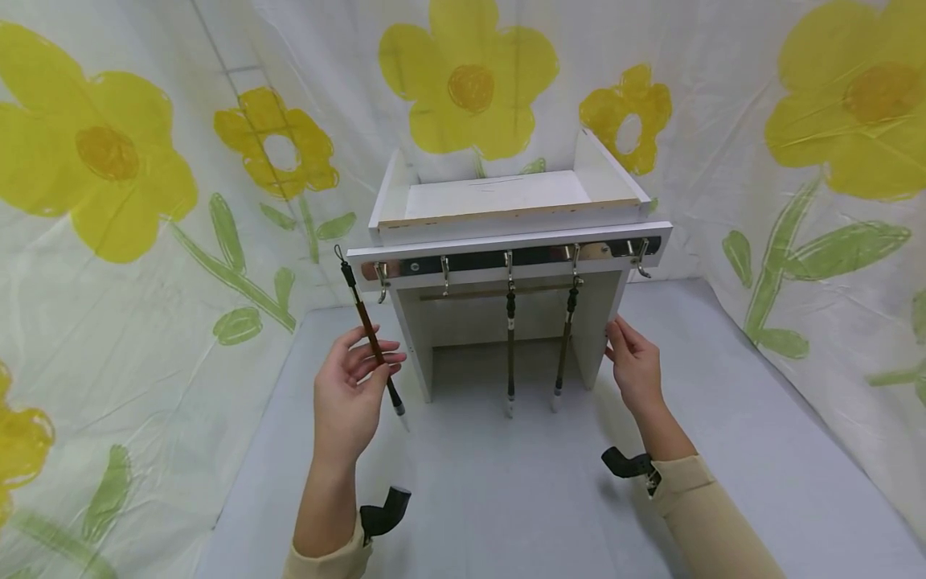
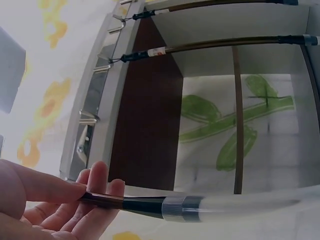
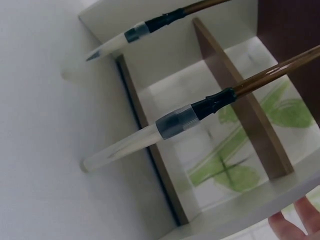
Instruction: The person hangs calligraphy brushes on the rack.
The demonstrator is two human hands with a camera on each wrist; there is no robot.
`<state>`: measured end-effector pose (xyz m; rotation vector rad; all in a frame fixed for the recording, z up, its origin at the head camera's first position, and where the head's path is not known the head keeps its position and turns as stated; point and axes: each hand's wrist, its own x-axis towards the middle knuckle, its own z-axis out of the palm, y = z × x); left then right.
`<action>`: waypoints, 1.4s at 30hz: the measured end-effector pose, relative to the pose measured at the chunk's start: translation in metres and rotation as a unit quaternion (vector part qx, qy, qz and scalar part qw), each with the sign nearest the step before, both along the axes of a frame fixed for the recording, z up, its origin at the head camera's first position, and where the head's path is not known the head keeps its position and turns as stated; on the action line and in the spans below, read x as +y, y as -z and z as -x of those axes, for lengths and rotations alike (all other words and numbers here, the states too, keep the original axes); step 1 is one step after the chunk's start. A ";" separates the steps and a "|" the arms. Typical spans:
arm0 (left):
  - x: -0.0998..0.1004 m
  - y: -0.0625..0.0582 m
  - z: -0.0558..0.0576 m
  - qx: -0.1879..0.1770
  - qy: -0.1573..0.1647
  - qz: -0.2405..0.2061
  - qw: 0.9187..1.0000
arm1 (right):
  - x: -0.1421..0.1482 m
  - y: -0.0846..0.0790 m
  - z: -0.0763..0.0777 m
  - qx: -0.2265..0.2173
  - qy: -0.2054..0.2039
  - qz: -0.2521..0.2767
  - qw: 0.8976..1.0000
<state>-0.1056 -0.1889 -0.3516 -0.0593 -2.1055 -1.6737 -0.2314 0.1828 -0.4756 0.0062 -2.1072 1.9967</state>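
My left hand point(image 1: 354, 378) pinches a calligraphy brush point(image 1: 369, 330) between thumb and fingers. Its brown handle leans, with a hanging loop point(image 1: 338, 252) at the top, left of the leftmost hook point(image 1: 382, 281), and a clear cap point(image 2: 240, 207) over the bristles below. Two similar brushes hang by their loops from a white rack's metal hook strip point(image 1: 477, 262): one brush point(image 1: 510, 346) on the middle hook, another brush point(image 1: 566, 338) on the hook to its right. My right hand point(image 1: 637, 366) touches the outer side of the rack's right panel point(image 1: 602, 322) with its fingertips.
The white rack has an open tray top point(image 1: 499, 197) and a thin wooden crossbar point(image 2: 238, 120) behind the brushes. It stands on a pale table point(image 1: 492, 498). A white curtain with yellow flowers point(image 1: 470, 80) surrounds the table's back and sides. Both wrists carry black camera mounts point(image 1: 387, 511).
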 end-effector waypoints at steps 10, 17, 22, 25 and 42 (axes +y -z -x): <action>0.010 -0.003 -0.006 0.002 0.011 0.006 1.000 | -0.001 -0.002 0.000 -0.005 0.002 0.008 1.000; 0.015 0.000 -0.005 -0.007 0.022 0.006 1.000 | 0.000 -0.001 0.000 -0.012 0.001 0.003 1.000; 0.018 0.001 -0.006 -0.013 0.022 0.013 1.000 | 0.000 0.000 0.000 -0.013 0.001 0.000 1.000; 0.021 0.001 -0.006 -0.012 0.022 0.020 0.999 | 0.000 0.001 0.000 -0.007 0.002 -0.004 1.000; 0.031 0.005 -0.006 -0.006 0.046 0.029 0.998 | 0.000 -0.001 0.001 -0.019 0.001 0.008 1.000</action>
